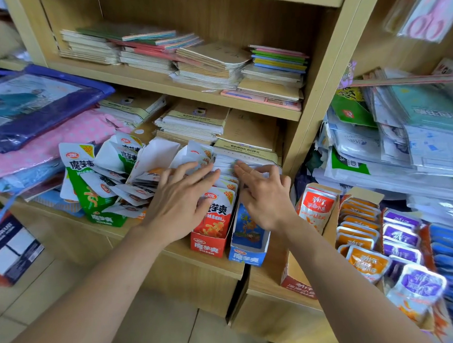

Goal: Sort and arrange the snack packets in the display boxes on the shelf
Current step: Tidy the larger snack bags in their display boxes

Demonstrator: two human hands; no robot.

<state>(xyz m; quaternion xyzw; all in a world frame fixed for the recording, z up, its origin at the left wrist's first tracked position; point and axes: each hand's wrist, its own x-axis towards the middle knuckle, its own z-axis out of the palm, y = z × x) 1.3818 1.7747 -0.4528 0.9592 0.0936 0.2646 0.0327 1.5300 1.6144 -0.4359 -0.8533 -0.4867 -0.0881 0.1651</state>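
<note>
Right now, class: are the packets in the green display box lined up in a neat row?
No, the packets in the green display box lie jumbled, fanned out at different angles.

I read the packets [217, 221] as glossy plastic film, crinkled. The boxes [205, 247]: printed card, slight sheen. The shelf [318, 93]: pale wood-look board, matt, smooth. The notebooks [214, 56]: matt paper covers. Blue bag [33, 102]: shiny clear plastic. The floor [149, 330]: smooth tile, low gloss.
</note>
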